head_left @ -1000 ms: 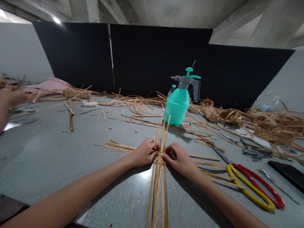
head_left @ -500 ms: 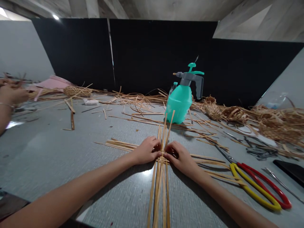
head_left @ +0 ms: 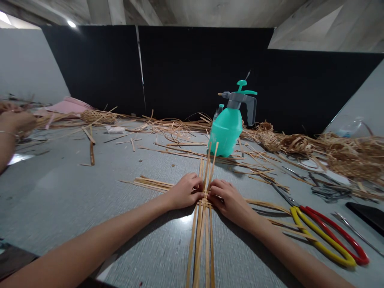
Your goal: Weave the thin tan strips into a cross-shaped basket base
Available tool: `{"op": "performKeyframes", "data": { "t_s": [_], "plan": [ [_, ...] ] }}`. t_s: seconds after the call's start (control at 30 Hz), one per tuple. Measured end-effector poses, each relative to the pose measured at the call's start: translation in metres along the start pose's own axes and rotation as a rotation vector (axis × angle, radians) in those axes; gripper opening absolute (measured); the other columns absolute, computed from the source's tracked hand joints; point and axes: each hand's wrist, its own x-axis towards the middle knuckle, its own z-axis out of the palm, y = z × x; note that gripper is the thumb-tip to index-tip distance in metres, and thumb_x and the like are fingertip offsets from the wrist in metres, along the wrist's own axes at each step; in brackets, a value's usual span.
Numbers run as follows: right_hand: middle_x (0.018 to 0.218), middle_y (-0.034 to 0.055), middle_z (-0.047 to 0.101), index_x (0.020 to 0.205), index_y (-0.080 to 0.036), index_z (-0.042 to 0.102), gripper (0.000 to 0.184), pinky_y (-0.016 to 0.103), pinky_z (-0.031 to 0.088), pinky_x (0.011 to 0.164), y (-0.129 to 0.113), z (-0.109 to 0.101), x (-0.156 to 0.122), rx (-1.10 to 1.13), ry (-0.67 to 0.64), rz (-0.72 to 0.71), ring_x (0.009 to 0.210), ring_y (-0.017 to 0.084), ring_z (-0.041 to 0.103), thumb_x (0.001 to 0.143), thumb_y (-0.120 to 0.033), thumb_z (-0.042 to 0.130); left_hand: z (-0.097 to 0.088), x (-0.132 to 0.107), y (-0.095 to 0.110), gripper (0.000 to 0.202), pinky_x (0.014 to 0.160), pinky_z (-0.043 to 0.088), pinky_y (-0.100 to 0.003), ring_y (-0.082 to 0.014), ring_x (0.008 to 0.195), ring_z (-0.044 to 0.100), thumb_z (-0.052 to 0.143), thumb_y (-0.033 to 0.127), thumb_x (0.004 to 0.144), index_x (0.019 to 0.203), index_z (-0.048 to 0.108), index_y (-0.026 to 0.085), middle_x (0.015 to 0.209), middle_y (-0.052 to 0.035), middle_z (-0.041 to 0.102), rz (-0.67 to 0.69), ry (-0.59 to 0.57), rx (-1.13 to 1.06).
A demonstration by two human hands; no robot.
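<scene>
A cross of thin bamboo strips (head_left: 203,232) lies flat on the grey table (head_left: 75,200), one bundle running toward me and another crossing it sideways. My left hand (head_left: 183,192) and my right hand (head_left: 229,200) meet at the crossing point, fingers curled and pinched on the strips there. The woven centre is mostly hidden under my fingertips.
A teal pump spray bottle (head_left: 229,128) stands just behind the strips. Large scissors with red and yellow handles (head_left: 325,236) lie at the right, beside a black flat object (head_left: 366,214). Loose strips and small woven pieces (head_left: 270,140) litter the back. Another person's hand (head_left: 15,124) works at far left.
My hands stay pinched at the crossing, shifting only slightly. The view has tilted a little, and the other person's hand at the left moved slightly.
</scene>
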Motion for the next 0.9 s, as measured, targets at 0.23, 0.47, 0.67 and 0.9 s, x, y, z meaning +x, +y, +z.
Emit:
{"op": "performKeyframes", "data": {
  "t_s": [0.23,0.47,0.67,0.9],
  "plan": [
    [0.085,0.0059,0.060,0.077,-0.018,0.061,0.016,0.030,0.042,0.070,0.011,-0.010,0.000,0.135,-0.085,0.012,0.080,0.018,0.053,0.087,-0.018,0.048,-0.004,-0.006,0.009,0.016,0.087,0.039,-0.033,-0.0223,0.098,0.050,0.052,0.019,0.082,0.097,0.056,0.015,0.104,-0.0101,0.055,0.126,0.008,0.170],
    [0.084,0.0067,0.065,0.082,-0.020,0.068,0.018,0.032,0.044,0.070,0.005,-0.021,0.003,-0.027,-0.088,-0.153,0.076,0.018,0.058,0.085,-0.017,0.050,-0.017,-0.012,0.010,0.028,0.103,0.025,-0.043,-0.0264,0.123,0.039,0.051,0.033,0.087,0.112,0.057,0.021,0.135,-0.0098,0.043,0.158,-0.152,0.216],
    [0.090,0.0079,0.067,0.094,-0.019,0.066,0.019,0.032,0.046,0.068,0.006,-0.024,0.004,-0.099,-0.149,-0.354,0.077,0.019,0.060,0.087,-0.016,0.048,-0.016,-0.013,0.002,0.044,0.106,0.020,-0.044,-0.0226,0.132,0.030,0.042,0.037,0.091,0.133,0.039,0.022,0.141,-0.0096,0.037,0.148,-0.280,0.109],
    [0.088,0.0072,0.066,0.090,-0.020,0.065,0.019,0.034,0.048,0.072,0.015,-0.019,0.001,-0.002,-0.154,-0.388,0.079,0.018,0.059,0.087,-0.016,0.047,-0.012,-0.012,-0.003,0.047,0.106,0.018,-0.046,-0.0241,0.133,0.026,0.045,0.035,0.090,0.134,0.038,0.021,0.142,-0.0112,0.033,0.129,-0.292,0.053]
  ]
}}
